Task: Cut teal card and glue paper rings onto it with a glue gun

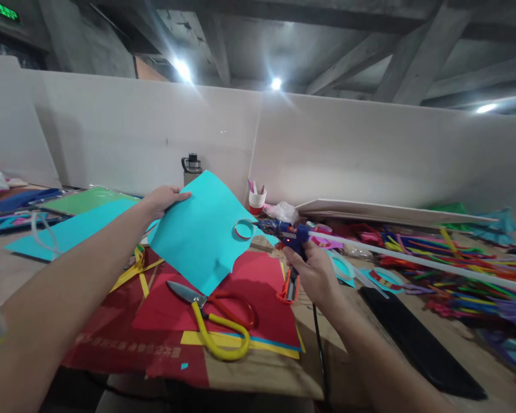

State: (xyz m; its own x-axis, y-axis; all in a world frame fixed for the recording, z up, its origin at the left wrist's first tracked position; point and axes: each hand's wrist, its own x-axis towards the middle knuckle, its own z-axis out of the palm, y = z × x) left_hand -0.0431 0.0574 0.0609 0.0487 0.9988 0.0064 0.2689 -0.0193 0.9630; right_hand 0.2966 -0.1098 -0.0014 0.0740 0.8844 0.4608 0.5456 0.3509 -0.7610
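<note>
My left hand (165, 199) is closed on the upper left edge of a turquoise sheet of paper (198, 223), holding it tilted above the table. In my right hand (313, 268) is a blue hot glue gun (296, 234), with a long white glue stick (404, 254) sticking out of its back. Its nozzle points left, at a small paper ring (243, 229) against the sheet's right part; whether they touch I cannot tell. Below the sheet, scissors (226, 352) with one yellow and one red handle lie partly open on red paper (266, 318). An orange box cutter (291, 288) lies beside my right hand.
A black phone-like slab (419, 341) lies at the right, beyond the glue gun's black cord (320, 344). Colourful pipe cleaners (456, 252) are heaped there. A paper cup (257, 201) with pens and a bottle (192, 166) stand before the white partition (348, 149).
</note>
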